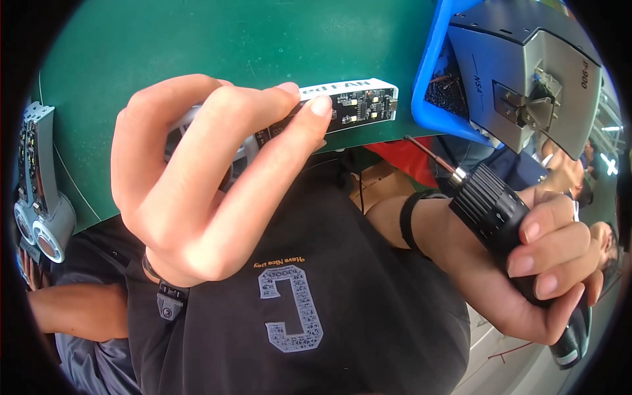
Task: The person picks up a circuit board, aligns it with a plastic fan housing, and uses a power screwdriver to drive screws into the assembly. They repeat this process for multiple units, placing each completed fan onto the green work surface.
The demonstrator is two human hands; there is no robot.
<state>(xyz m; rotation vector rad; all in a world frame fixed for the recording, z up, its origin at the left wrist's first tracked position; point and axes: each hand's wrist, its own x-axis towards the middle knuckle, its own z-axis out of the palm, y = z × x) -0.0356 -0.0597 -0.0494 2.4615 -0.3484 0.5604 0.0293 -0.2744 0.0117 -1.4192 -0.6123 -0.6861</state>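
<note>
Well, the left hand [178, 204] has its fingers [283, 145] pinched on a white casing [384, 84], whose exposed circuit board [362, 108] juts rightward beyond them near the green counter [322, 39]; the right hand [556, 260] clasps a black electric screwdriver [490, 201].

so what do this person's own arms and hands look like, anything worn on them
Both hands are ungloved, the left hand and the right hand alike. The left wrist wears a narrow dark wristband with a black, blocky clasp. A plain black band circles the right arm, with no sleeve over the forearm.
</note>
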